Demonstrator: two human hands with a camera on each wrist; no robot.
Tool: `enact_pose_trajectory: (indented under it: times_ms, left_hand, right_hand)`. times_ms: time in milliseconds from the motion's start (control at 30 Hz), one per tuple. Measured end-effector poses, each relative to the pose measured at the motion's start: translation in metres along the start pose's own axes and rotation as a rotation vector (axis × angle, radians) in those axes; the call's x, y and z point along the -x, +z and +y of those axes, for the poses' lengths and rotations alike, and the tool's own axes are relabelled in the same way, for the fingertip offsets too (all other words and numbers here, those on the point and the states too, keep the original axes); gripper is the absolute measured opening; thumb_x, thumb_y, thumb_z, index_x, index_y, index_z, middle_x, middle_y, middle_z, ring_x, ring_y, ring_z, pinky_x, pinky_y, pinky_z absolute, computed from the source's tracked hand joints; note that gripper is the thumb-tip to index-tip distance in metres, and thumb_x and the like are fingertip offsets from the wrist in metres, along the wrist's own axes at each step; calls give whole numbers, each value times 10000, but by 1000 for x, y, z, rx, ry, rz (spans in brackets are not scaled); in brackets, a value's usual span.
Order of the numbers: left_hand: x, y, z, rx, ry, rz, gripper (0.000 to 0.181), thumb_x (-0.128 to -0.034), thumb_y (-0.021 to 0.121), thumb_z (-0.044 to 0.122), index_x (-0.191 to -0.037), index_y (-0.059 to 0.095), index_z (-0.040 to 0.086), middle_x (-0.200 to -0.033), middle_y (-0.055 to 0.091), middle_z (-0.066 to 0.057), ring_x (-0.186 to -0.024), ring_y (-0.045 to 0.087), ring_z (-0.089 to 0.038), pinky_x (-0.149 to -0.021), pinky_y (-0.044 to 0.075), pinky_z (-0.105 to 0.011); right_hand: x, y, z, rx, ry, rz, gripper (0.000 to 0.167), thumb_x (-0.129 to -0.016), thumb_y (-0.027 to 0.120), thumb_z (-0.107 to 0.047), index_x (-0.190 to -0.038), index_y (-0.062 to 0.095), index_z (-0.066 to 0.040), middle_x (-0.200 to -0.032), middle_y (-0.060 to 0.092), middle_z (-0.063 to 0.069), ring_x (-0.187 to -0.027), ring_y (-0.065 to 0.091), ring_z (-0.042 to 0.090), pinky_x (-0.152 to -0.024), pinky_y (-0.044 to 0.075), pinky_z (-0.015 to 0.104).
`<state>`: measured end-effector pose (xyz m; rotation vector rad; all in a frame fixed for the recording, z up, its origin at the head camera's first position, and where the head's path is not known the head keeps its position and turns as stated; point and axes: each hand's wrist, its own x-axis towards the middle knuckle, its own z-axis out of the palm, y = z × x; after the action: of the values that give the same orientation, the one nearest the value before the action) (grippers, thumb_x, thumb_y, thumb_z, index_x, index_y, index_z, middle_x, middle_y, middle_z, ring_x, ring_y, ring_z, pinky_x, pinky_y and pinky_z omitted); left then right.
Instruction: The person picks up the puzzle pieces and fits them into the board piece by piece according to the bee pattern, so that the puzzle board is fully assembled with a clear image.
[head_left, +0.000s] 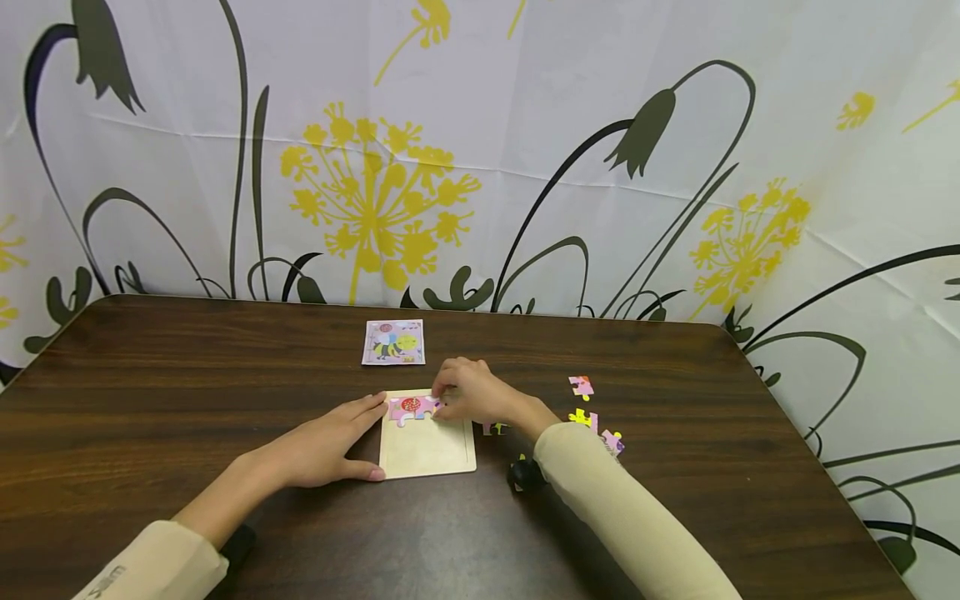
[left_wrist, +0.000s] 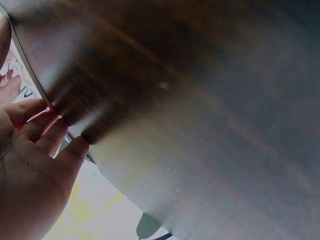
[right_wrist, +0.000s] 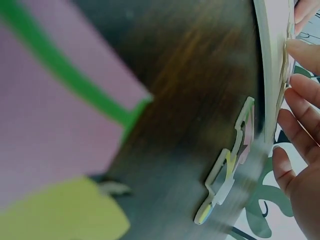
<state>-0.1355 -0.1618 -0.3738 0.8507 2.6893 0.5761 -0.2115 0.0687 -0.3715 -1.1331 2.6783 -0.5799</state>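
Note:
A square light-wood puzzle tray [head_left: 427, 457] lies on the table in the head view. Joined pink puzzle pieces [head_left: 408, 407], one bearing a red round shape, sit along its far edge from the far left corner. My left hand [head_left: 318, 446] rests against the tray's left side, fingers near the far corner and thumb at the near one; its fingers [left_wrist: 52, 132] look mostly straight in the left wrist view. Over the far right part, my right hand [head_left: 480, 396] pinches a puzzle piece [head_left: 439, 408], largely hidden by the fingertips. The right wrist view shows that hand [right_wrist: 305, 125] at the tray's edge.
Several loose puzzle pieces [head_left: 582, 418] lie right of the tray, some partly behind the right arm. A picture card with a bee [head_left: 393, 343] lies beyond the tray. A round black object [head_left: 525, 475] is by the right sleeve. A patterned curtain [head_left: 540, 208] hangs behind the table.

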Motion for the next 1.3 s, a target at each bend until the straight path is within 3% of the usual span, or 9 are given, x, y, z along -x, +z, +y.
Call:
enact_pose_trajectory:
  times_ms: [333, 1300]
  left_hand:
    - [0, 2, -1, -10, 22, 17, 873, -790, 625, 518, -1365, 335, -71, -1432, 258, -250, -1285, 280, -404, -980, 297, -530]
    - [0, -1, 2, 11, -7, -5, 882, -785, 637, 507, -1374, 321, -67, -1441, 244, -246, -1292, 262, -411, -982, 287, -544]
  right_hand:
    - [-2, 2, -1, 17, 17, -7, 185, -761, 754, -213, -884, 672, -102, -925, 568, -2, -919, 485, 145, -776, 305, 318]
    - [-2, 3, 3, 33, -34, 7, 160, -778, 734, -175, -932, 708, -144, -904, 565, -14, -893, 500, 135, -709, 306, 280]
